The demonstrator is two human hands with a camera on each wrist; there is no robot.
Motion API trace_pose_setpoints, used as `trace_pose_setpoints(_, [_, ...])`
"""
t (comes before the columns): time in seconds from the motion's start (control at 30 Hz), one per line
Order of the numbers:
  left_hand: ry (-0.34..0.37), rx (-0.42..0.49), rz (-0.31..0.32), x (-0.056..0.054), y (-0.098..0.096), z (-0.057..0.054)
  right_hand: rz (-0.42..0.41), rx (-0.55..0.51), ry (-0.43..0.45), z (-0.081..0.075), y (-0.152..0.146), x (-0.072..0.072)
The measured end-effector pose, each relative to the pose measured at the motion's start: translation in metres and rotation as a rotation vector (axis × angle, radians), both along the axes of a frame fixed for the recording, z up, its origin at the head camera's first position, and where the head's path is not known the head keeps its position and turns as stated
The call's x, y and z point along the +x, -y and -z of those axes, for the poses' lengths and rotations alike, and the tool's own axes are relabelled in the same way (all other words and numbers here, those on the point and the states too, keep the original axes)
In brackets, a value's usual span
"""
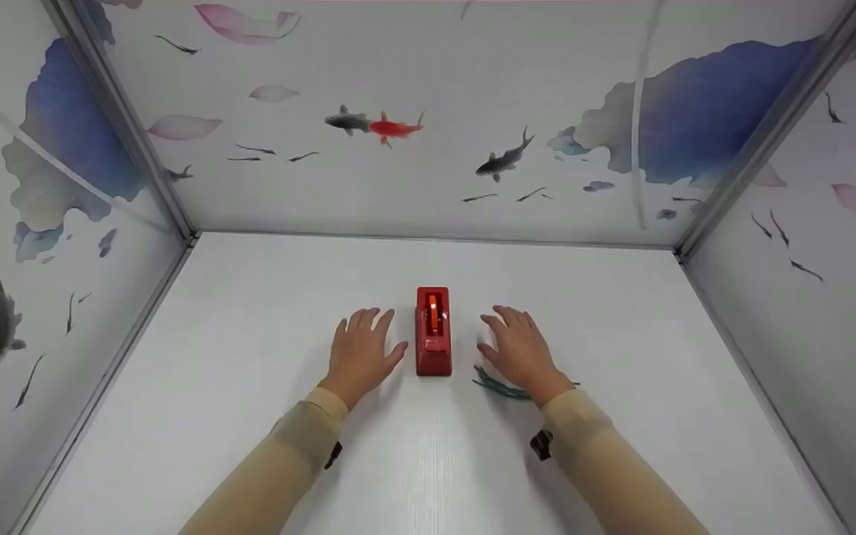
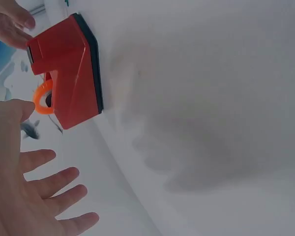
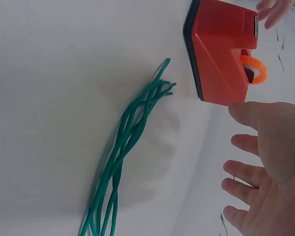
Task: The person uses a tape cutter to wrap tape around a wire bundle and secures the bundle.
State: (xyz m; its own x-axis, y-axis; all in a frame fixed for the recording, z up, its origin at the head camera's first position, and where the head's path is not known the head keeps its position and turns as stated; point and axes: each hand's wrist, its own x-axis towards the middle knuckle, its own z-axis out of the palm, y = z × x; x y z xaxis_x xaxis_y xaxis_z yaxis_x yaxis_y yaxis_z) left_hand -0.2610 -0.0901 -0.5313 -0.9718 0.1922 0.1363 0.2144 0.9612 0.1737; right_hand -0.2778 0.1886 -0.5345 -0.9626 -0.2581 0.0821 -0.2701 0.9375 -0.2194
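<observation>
A red tape dispenser (image 1: 434, 357) with an orange roll (image 1: 433, 313) in its slot stands upright on the white table between the two hands. To its left, the left hand (image 1: 362, 353) hovers with fingers spread, apart from the dispenser and holding nothing. On the other side the right hand (image 1: 521, 349) is likewise spread and holds nothing. Several thin green strands (image 3: 123, 142) lie in a loose bundle on the table by the right hand, partly hidden under that wrist in the head view. The dispenser's dark base (image 2: 96, 69) shows in the left wrist view.
White panels printed with fish and petals wall the table in at the back (image 1: 428, 186), left (image 1: 101, 297) and right (image 1: 755, 282). Grey metal strips (image 1: 755, 126) run along the corners. Small dark devices (image 1: 541, 444) sit at both wrists.
</observation>
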Motion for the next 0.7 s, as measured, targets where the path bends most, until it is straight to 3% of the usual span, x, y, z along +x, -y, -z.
trace_pose_setpoints(0.3, [0.065,0.075,0.105,0.006,-0.015,0.003,-0.029,-0.046,0.062,-0.005,0.023,0.002])
trace_pose_setpoints(0.57, [0.278,0.472,0.102,0.01,-0.02,0.014,-0.082,-0.196,0.074,0.0,0.031,0.01])
trace_pose_setpoints(0.7, [0.292,0.542,0.134,0.009,-0.02,0.016,-0.083,-0.255,0.086,-0.001,0.034,0.012])
